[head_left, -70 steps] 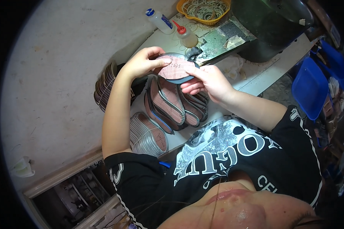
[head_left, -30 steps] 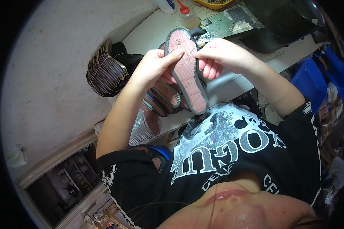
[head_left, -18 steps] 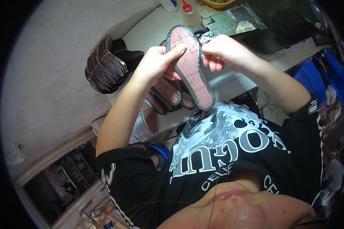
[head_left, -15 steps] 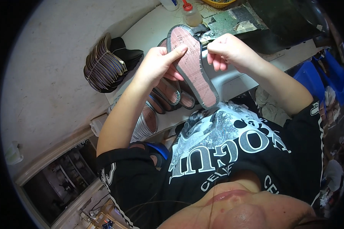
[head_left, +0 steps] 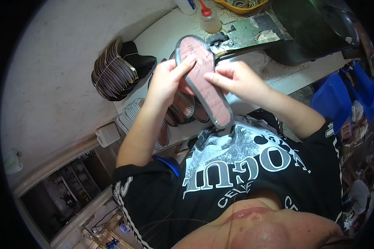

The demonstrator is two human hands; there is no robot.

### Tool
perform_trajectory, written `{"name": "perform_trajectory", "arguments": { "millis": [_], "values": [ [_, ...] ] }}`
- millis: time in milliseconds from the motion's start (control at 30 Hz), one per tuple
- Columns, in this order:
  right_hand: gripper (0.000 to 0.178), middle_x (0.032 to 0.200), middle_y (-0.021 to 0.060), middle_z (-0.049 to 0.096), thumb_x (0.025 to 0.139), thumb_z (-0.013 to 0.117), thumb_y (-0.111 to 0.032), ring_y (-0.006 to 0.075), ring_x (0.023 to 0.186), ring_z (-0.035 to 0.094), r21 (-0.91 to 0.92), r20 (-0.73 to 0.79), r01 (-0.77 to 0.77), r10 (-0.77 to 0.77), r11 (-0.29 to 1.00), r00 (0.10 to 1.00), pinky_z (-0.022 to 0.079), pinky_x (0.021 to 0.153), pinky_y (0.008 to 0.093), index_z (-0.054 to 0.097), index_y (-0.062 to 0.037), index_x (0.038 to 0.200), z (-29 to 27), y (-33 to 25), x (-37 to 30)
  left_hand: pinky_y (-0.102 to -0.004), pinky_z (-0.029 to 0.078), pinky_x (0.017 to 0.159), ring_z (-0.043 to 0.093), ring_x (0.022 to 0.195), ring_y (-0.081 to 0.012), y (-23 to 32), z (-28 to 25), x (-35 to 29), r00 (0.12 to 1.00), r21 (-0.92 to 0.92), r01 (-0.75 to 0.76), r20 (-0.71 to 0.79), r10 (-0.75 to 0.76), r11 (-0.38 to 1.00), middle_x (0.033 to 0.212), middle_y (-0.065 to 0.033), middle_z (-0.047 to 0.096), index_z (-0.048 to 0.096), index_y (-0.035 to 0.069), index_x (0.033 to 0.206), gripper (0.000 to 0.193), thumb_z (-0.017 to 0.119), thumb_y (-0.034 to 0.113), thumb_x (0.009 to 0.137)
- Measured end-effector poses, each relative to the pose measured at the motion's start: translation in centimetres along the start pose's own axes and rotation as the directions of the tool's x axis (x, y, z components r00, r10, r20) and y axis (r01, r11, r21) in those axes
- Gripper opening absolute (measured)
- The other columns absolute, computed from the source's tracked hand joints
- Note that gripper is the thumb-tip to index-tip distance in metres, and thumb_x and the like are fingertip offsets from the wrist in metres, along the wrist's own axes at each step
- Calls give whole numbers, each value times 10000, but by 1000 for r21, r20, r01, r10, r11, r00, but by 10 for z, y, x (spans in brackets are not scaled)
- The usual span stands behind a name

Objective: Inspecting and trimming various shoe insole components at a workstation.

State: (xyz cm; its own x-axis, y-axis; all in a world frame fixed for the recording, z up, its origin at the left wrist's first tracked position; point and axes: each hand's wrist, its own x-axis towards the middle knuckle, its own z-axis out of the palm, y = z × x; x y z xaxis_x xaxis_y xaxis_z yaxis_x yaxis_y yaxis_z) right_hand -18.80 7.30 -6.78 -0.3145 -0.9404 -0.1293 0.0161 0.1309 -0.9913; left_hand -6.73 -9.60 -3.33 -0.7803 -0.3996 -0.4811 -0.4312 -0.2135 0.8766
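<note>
A pink insole (head_left: 210,89) with a dark grey wrapped rim is held up in front of my chest, its wide end pointing away and its narrow end toward me. My left hand (head_left: 167,81) grips its left side, the thumb lying across the pink face and the fingers behind. On the opposite edge my right hand (head_left: 239,79) pinches the middle, thumb on the face and the other fingers partly hidden beneath. Behind my left hand, several similar insoles (head_left: 183,103) lie on the white table (head_left: 156,35).
A bundle of tied dark sole pieces (head_left: 114,72) rests by the wall. Farther back are a squeeze bottle (head_left: 211,23) with a red cap, a yellow basket (head_left: 241,7) and a worn green metal plate (head_left: 253,33) beside dark machinery. A blue plastic bin (head_left: 331,101) stands at right.
My right hand has gone from a loose fist beside the insole's upper edge to a pinch on its middle. The insole has shifted slightly left and toward me; my left hand keeps its hold.
</note>
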Motion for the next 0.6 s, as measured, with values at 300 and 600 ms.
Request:
{"name": "perform_trajectory", "arguments": {
  "millis": [300, 600],
  "values": [
    [304, 544, 125, 503, 802, 701, -209, 261, 479, 510, -315, 102, 435, -426, 843, 899, 386, 470, 327, 567, -4, 621, 9, -11, -22, -331, 454, 919, 589, 1036, -196, -36, 18, -37, 956, -346, -198, 138, 258, 917, 1147, -147, 592, 444, -41, 1278, 554, 637, 209, 824],
    [322, 562, 72, 524, 778, 734, -250, 199, 478, 515, -307, -161, 320, -380, 896, 911, 423, 478, 302, 543, -27, 649, 13, -17, -38, -406, 437, 980, 501, 1183, -304, -51, 55, -35, 839, -682, -385, 23, 544, 622, 1242, -219, 502, 342, -48, 1337, 600, 595, 135, 824]
  ]
}}
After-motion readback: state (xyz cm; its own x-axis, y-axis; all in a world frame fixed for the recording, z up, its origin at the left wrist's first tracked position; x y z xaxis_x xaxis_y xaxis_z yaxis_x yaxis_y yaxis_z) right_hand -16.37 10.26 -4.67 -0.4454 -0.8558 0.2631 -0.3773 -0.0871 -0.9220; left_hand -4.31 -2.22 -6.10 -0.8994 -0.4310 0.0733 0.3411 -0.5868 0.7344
